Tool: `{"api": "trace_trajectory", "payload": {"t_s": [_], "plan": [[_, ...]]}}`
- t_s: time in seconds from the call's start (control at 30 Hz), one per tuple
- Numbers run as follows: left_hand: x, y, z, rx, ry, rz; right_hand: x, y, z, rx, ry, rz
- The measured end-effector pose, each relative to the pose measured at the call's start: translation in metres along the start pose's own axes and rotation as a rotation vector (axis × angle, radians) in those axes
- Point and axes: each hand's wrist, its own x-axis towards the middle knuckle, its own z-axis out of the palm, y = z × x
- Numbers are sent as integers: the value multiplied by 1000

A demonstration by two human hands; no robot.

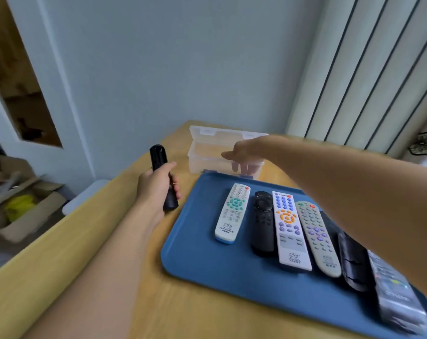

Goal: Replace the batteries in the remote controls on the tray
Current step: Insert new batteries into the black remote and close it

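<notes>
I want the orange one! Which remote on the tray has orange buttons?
The long white remote, third from the tray's left end. The other white remote has green buttons.

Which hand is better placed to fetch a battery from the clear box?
The right hand. It already reaches into the open clear plastic box behind the blue tray, fingers down inside. The left hand is occupied gripping a black remote off the tray.

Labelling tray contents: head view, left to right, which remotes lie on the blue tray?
White remote with teal buttons → black remote with round pad → white remote with blue and orange buttons → grey remote with purple buttons → dark remotes partly hidden under the right arm, order unclear.
</notes>
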Motion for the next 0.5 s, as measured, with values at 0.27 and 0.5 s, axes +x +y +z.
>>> {"api": "trace_trajectory", "payload": {"t_s": [0.27,0.5], "plan": [[15,-10,12,57,-102,60,17,0,24,147,49,63],[11,-14,14,142,-116,112,19,-1,16,184,-51,-11]]}}
